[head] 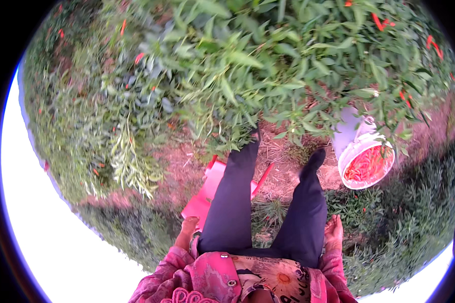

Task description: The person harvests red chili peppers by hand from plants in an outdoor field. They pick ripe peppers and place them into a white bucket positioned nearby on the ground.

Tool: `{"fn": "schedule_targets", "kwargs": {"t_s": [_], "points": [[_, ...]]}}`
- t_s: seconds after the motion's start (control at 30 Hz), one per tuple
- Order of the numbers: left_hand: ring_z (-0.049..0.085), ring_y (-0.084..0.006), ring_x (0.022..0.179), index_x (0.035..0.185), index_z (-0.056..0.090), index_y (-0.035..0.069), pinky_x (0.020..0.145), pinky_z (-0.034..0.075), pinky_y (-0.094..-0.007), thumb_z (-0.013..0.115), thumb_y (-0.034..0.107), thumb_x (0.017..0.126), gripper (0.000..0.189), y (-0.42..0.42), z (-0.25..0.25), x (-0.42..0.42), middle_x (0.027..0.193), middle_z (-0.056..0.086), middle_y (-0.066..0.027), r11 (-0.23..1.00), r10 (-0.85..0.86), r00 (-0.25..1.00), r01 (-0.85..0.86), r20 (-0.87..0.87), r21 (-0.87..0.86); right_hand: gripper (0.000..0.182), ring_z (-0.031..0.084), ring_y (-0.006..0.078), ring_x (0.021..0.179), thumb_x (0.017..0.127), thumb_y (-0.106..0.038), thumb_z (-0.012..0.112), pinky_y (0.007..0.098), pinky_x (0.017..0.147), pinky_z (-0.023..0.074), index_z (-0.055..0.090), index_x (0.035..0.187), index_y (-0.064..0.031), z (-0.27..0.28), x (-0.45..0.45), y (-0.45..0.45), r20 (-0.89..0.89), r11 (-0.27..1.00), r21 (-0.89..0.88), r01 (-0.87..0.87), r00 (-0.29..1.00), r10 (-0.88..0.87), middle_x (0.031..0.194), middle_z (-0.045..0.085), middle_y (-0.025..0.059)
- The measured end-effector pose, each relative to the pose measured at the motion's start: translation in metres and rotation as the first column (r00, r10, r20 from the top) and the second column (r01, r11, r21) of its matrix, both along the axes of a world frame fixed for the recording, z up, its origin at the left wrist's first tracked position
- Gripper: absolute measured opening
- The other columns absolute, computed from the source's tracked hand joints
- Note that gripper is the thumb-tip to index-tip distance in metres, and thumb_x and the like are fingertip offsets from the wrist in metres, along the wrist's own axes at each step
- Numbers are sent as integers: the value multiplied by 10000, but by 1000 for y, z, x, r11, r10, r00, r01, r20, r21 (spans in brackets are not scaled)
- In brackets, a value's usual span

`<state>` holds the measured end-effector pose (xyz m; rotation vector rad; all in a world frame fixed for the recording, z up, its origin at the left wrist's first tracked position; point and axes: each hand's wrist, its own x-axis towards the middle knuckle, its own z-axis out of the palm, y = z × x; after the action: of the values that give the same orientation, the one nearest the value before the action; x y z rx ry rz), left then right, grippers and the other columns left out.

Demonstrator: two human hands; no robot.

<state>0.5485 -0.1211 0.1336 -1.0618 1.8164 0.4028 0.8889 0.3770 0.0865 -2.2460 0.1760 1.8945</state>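
Observation:
My left hand (190, 223) is at the near edge of a red plastic stool (199, 202), its fingers curled over the edge and partly hidden. Part of the stool is covered by my dark-trousered left leg; a red part of it shows between my legs. My right hand (334, 228) hangs beside my right thigh, palm partly up and fingers extended, with nothing seen in it. Ahead on the right, a whitish bucket (343, 132) with a pale liner leans on its side or tilts, holding red chili peppers (367, 164).
Dense green pepper plants (246, 60) rise in front, with red peppers (379, 22) among the leaves. Reddish soil with dry straw (276, 170) lies around my feet. Further rows of plants (413, 227) stand behind on the right.

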Motion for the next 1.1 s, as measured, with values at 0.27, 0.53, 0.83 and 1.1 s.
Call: {"fn": "schedule_targets", "kwargs": {"t_s": [0.27,0.53,0.83,1.1], "points": [[473,-256,939,1257,414,32,736,478,-479,673,495,759,727,-56,17,180,1086,476,-106,875,330,915,-388,-231,-288,250,566,138,664,878,-373,575,259,503,458,588,934,-130,-50,54,80,68,910,-131,-394,912,405,729,564,-30],[473,-293,1120,1346,302,56,835,411,-484,636,582,736,872,-74,-31,195,1292,425,-149,790,426,838,-528,-342,-311,199,584,116,620,880,-350,575,232,474,472,608,856,-155,-25,139,164,126,866,-104,-489,857,500,712,586,-54],[450,-190,1028,1162,509,220,833,310,-492,641,595,694,614,-82,-46,151,1135,501,-10,800,553,795,-590,-250,-108,591,605,324,905,809,-417,657,372,701,544,375,1145,-21,-123,91,146,275,947,-156,-280,909,314,1013,558,215],[556,-170,864,1130,546,177,780,380,-404,619,607,736,588,-67,-14,141,989,602,35,827,506,861,-503,-59,-252,573,564,283,1002,827,-418,627,385,817,518,468,1161,20,-173,73,123,25,998,-12,-68,997,69,1151,537,150]]}}
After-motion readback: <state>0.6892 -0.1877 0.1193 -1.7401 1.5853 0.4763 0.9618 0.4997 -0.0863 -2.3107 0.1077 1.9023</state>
